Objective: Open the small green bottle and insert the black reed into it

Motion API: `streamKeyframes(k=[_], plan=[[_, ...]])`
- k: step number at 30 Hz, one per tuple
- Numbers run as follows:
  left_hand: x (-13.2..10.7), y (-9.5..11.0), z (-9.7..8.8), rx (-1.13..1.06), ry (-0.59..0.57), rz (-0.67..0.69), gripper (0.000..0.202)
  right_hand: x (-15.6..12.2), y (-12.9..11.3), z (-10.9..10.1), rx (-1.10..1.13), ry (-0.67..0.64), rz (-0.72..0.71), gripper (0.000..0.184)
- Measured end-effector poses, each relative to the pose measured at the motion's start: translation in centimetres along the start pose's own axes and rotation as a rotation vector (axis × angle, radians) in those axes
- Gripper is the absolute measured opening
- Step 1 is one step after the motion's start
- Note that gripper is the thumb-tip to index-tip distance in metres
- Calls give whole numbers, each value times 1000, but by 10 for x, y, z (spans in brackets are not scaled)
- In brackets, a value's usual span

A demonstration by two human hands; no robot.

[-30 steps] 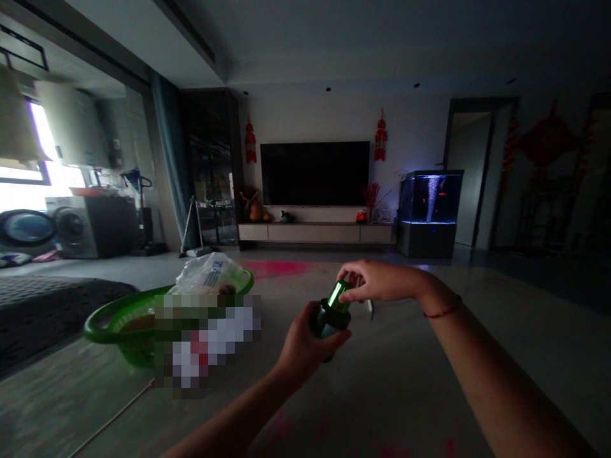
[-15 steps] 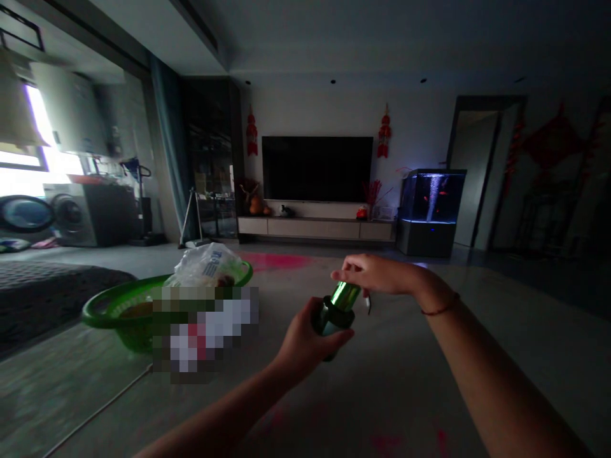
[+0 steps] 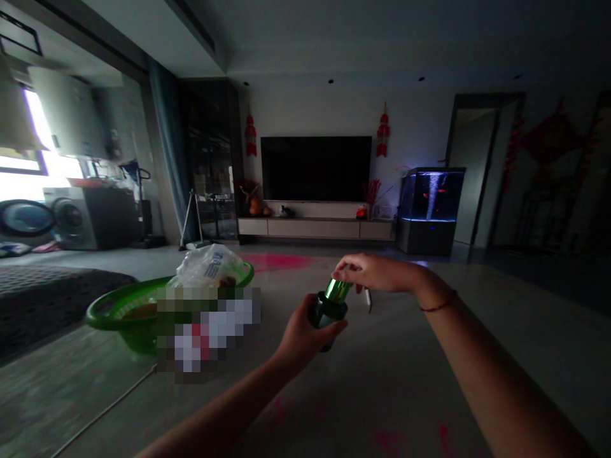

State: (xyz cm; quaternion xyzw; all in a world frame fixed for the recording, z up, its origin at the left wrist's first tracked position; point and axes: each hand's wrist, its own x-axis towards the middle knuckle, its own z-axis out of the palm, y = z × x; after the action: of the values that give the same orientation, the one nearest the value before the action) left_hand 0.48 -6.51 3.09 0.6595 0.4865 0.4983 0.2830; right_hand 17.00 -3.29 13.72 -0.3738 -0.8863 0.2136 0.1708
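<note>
My left hand [image 3: 302,337] is wrapped round the body of a dark green bottle [image 3: 327,313] with a shiny green foil neck, held above the table. My right hand [image 3: 371,272] sits over the bottle's top, its fingers pinched at the foil. A small pale tool or strip [image 3: 368,299] hangs below that hand; I cannot make out what it is.
A green plastic basket [image 3: 119,305] with a clear bag [image 3: 207,267] in it stands on the table [image 3: 405,394] to the left, next to a blurred-out item. Beyond are a TV [image 3: 315,168], a lit fish tank [image 3: 432,197] and a washing machine [image 3: 71,216].
The bottle and both hands have shifted slightly left and up; my right hand's fingers have moved on the foil top. The view has barely turned.
</note>
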Motion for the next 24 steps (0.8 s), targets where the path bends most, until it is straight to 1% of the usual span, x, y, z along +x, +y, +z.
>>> streamKeyframes(k=[4, 7, 10, 13, 15, 18, 21, 24], plan=[[0, -3, -1, 0, -17, 16, 48, 1, 3, -1, -32, -2, -15, 40], [1, -6, -2, 22, -10, 26, 47, -1, 2, -2, -37, -1, -64, 45], [2, -6, -2, 51, 16, 22, 46, 1, 1, 0, -15, 48, -52, 45], [4, -6, -1, 41, 5, 10, 47, 6, 1, 4, -5, 112, -25, 39], [4, -6, -1, 40, -3, 7, 48, 8, 3, 6, -15, 120, -43, 36], [5, -8, -3, 57, 7, 23, 49, 6, 4, 7, 13, 93, -65, 43], [4, -9, -4, 82, 15, 18, 47, 4, 2, 6, 101, 47, 0, 56], [4, -9, -4, 92, 3, 26, 48, 4, 2, 6, 74, 47, 58, 56]])
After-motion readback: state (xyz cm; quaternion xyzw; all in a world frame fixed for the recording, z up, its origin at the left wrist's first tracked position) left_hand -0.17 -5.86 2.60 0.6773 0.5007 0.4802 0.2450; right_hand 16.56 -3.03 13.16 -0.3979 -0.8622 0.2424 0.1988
